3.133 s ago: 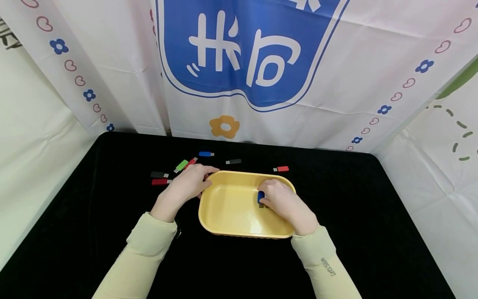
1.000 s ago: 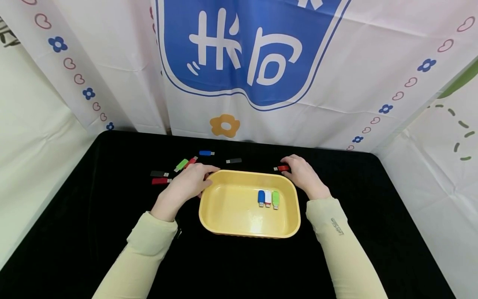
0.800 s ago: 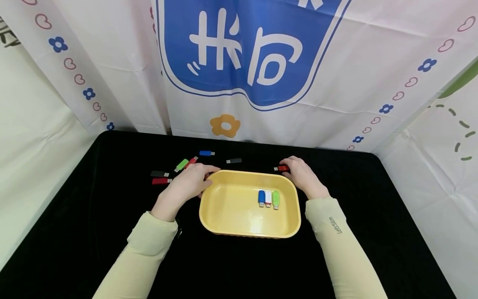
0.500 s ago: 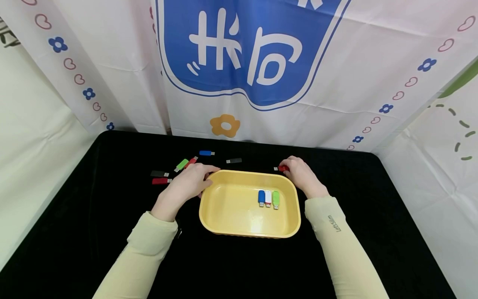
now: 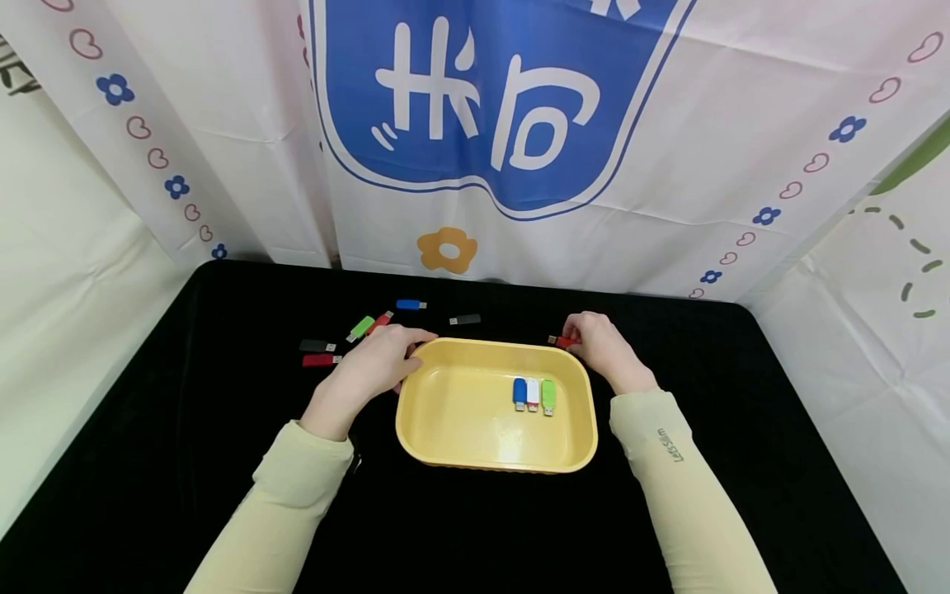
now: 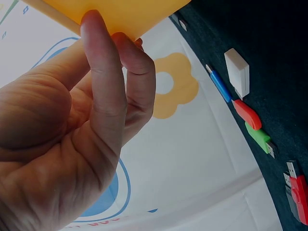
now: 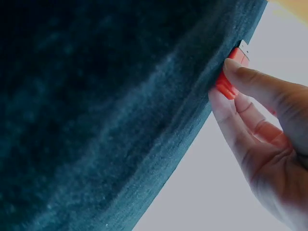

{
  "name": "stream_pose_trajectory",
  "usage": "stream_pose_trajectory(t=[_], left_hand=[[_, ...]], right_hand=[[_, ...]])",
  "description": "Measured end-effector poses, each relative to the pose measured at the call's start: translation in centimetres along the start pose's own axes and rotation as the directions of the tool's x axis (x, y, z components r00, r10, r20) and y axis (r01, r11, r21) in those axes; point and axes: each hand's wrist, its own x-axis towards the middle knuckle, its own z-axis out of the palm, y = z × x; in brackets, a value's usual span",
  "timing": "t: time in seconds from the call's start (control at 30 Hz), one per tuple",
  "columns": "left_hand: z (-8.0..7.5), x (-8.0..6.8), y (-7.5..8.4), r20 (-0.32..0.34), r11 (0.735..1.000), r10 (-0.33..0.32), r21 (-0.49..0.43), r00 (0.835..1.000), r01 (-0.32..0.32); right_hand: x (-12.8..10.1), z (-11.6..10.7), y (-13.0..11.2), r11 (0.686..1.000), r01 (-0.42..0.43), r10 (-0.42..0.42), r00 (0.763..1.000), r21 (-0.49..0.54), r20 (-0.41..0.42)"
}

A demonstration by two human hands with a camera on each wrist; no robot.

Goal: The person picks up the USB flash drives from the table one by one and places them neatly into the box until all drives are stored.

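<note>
My right hand (image 5: 604, 346) pinches a red USB stick (image 7: 233, 72) between thumb and fingers, its metal plug poking out, just beyond the far right corner of a yellow tray (image 5: 482, 464). At the tray's far left corner, my left hand (image 5: 374, 363) grips the rim; thumb and fingers meet the yellow wall in the left wrist view. Inside the tray a blue USB stick (image 5: 519, 391), a white one (image 5: 533, 393) with a red end and a green one (image 5: 548, 394) lie side by side, plugs toward me.
On the black cloth lie a blue USB stick (image 5: 407, 304), a dark one (image 5: 467, 319), a green one (image 5: 361, 327), a red one (image 5: 380, 322), another dark one (image 5: 313, 346) and a deep red one (image 5: 318, 360). A white block (image 6: 237, 72) shows near the left hand. Behind hangs a printed curtain (image 5: 267, 190).
My right hand has left the tray's inside and gone to the red USB stick beyond it. It now pinches that stick and has shifted it slightly toward me. The left hand stays put.
</note>
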Motion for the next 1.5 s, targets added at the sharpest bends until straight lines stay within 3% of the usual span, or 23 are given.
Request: stream_pose_trajectory(t=[0.33, 0.8, 1.23, 1.5], left_hand=[[-0.1, 0.0, 0.1, 0.006, 1.000, -0.006, 0.006, 1.000, 0.006], [-0.1, -0.1, 0.1, -0.001, 1.000, -0.006, 0.000, 1.000, 0.006], [-0.1, 0.0, 0.0, 0.002, 1.000, -0.002, 0.004, 1.000, 0.002], [-0.1, 0.0, 0.0, 0.002, 1.000, 0.002, 0.010, 1.000, -0.002]], right_hand=[[-0.5, -1.0, 0.0, 0.999, -0.007, 0.010, 0.998, 0.049, -0.061], [-1.5, -3.5, -1.9, 0.997, 0.012, 0.001, 0.986, 0.077, -0.165], [-2.9, -5.5, -5.3, 0.986, 0.120, -0.093, 0.971, 0.112, -0.220], [-3.8, -6.2, -7.6, 0.974, 0.197, -0.172, 0.964, 0.112, -0.203]])
